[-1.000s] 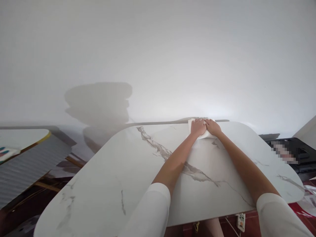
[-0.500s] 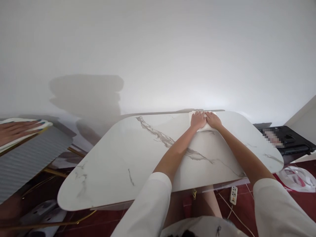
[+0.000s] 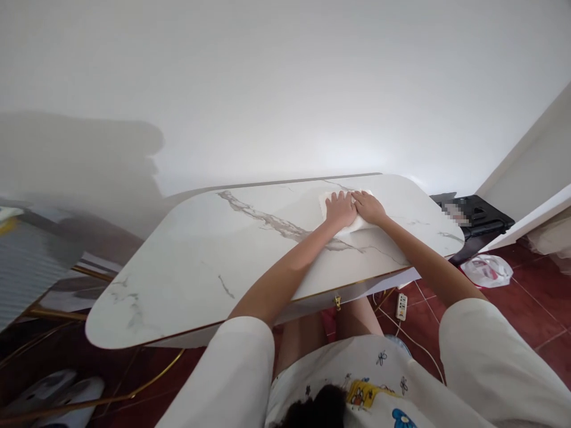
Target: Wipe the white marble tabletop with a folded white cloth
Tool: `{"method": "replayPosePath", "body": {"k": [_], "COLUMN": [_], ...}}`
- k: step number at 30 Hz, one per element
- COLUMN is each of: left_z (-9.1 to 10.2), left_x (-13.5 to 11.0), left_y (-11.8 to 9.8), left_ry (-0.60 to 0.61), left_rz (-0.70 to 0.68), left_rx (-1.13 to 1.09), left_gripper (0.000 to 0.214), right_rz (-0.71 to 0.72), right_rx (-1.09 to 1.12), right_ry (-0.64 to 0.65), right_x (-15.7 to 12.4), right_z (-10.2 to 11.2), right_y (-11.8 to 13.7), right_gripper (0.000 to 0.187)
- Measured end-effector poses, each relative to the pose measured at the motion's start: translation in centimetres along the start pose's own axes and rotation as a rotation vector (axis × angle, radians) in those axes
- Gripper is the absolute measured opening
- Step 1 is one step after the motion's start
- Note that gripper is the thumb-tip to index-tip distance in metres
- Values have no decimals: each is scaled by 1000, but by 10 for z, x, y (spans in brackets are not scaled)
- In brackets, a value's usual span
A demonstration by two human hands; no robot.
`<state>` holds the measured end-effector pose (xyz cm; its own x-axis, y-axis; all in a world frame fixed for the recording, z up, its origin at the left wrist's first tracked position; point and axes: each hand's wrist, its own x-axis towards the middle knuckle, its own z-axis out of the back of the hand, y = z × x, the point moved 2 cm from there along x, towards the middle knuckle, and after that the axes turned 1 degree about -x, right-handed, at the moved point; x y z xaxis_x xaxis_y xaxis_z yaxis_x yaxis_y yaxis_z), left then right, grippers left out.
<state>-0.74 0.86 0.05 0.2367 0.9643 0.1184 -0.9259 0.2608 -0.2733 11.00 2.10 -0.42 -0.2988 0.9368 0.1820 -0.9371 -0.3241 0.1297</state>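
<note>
Both palms press down on a folded white cloth (image 3: 360, 223), which lies flat on a white table (image 3: 187, 261) with grey-brown marble veins. My left hand (image 3: 341, 209) rests on the cloth's middle with its fingers stretched forward and slightly spread. Beside it my right hand (image 3: 369, 207) lies flat on the right part of the cloth, its fingers pointing left and touching the left hand. The hands hide much of the cloth. They are near the table's far edge, right of the broad vein.
Behind the table stands a white wall (image 3: 285, 89). A black stool (image 3: 488, 214) is at the right, with a white plastic bag (image 3: 487, 271) and a power strip (image 3: 401, 307) on the red tiled floor. White slippers (image 3: 66, 395) and a ribbed grey panel (image 3: 31, 267) are at the left.
Both hands and the cloth have come slightly back from the far table edge, toward me. The view has turned right, and the other person's hand at the left has left it.
</note>
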Motion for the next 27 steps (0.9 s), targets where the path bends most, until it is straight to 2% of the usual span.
{"method": "replayPosePath", "body": {"k": [7,17,22,27], "left_z": [5,6,1,-3], "left_x": [-55,-122,-137,-127], "left_y": [-12,-31,-46,-64], "left_ry": [56,9,-8,7], "left_rz": [-2,52,28,-49], "left_rx": [25,34,-7,-77], "left_gripper": [58,60,61,61], "right_rz": [38,134,189,170], "right_rx": [-4,18,19,17], "right_ry": [-17,14,21,15], "right_x": [-53,-107,-125,-131], "right_z": [6,11,14,16], "right_y": [21,34,24,-1], "right_gripper": [52,57,56,56]}}
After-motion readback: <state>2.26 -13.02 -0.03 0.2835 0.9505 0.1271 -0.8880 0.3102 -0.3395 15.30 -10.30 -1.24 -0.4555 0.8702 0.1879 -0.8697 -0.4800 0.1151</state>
